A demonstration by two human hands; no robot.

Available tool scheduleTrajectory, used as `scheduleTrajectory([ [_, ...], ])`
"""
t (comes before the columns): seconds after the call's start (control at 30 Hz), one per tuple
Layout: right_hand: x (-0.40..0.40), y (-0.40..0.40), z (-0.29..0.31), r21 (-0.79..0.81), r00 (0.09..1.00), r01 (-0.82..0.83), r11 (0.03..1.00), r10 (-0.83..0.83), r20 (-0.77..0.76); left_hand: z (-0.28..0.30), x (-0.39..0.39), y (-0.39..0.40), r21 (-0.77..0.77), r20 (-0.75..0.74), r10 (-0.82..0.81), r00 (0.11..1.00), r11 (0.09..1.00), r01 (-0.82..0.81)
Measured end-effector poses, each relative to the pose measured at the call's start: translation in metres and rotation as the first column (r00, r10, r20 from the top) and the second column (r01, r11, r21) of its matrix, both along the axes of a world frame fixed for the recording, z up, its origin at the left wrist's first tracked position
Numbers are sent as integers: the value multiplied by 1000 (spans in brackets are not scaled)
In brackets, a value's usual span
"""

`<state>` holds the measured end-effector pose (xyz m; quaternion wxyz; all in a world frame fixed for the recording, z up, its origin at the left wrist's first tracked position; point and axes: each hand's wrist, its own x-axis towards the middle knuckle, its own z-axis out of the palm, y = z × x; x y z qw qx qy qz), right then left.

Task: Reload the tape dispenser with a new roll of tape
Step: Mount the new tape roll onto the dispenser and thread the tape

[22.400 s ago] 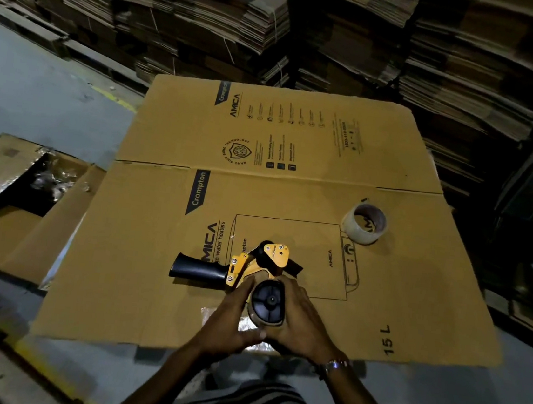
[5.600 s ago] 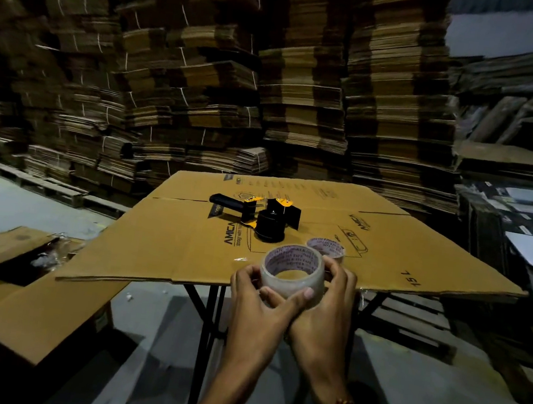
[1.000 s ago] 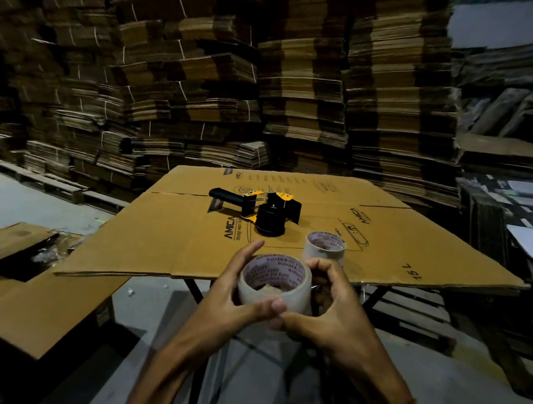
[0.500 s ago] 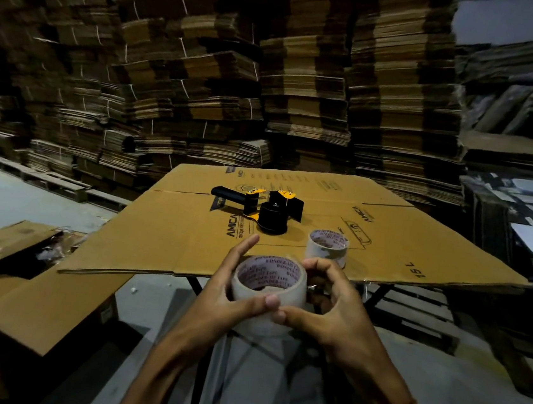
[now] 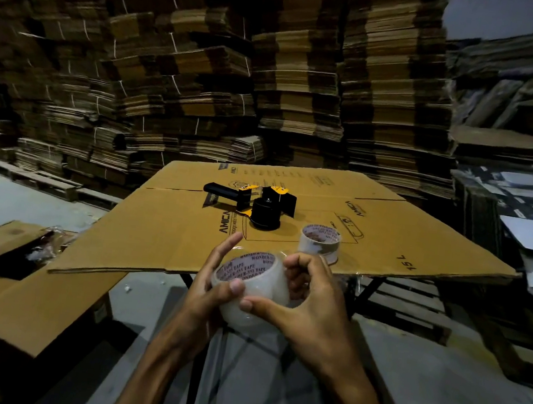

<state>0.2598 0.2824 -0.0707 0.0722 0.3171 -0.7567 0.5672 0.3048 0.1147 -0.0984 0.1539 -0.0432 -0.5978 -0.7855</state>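
2 tape rolls, 1 dispenser, 2 hands. The left hand grips the new tape roll in the air just near of the worktop edge, thumb across its side and forefinger straight, pointing far. The roll's core axis tilts up and toward the far left. The tape dispenser lies on the cardboard-covered worktop farther off, its long axis running left to right, black handle pointing left. The right hand also holds the new roll, fingers curled at its far side. The second tape roll stands on the worktop, right of the dispenser, open core up.
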Motion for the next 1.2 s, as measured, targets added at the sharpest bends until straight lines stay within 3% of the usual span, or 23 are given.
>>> scheduleTrajectory([
  [0.17, 11, -5, -4, -31, 995, 14, 999, -17, -94, -13, -4, 2, 155, 3, -69, 998, 986, 68],
  [0.23, 9, -4, -6, -24, 999, 18, 1000, -19, -31, -15, -6, 3, 195, 1, -85, 996, 977, 83],
  [0.33, 2, -3, -7, 34, 997, -7, 999, 4, 74, -17, -5, 4, 215, -10, -113, 994, 970, 113],
  [0.53, -3, 2, -10, 35, 998, 5, 999, -7, 67, -20, -6, 4, 171, 15, -94, 995, 981, 90],
  [0.67, -7, 8, -17, -35, 997, -46, 998, 48, 64, -17, -7, 7, 227, 17, -110, 994, 968, 104],
  [0.8, -22, 22, -16, -32, 910, -317, 948, 314, 272, -14, -11, 9, 392, 2, -178, 984, 905, 163],
  [0.87, -24, 23, -16, -36, 881, -399, 916, 394, 262, -12, -14, 12, 441, -11, -217, 976, 875, 200],
  [1.0, -22, 16, -17, -100, 912, -365, 926, 377, 163, -8, -19, 15, 472, -11, -218, 976, 859, 198],
  [1.1, -27, 16, -19, -130, 954, -246, 960, 264, 143, 2, -19, 18, 317, 101, -85, 991, 947, 49],
  [1.17, -31, 16, -20, -113, 990, -124, 986, 131, 54, 3, -20, 20, 17, 144, 151, 978, 988, -155],
  [1.2, -33, 15, -19, -70, 998, -52, 996, 48, -49, 2, -22, 19, -137, 106, 281, 954, 954, -266],
])
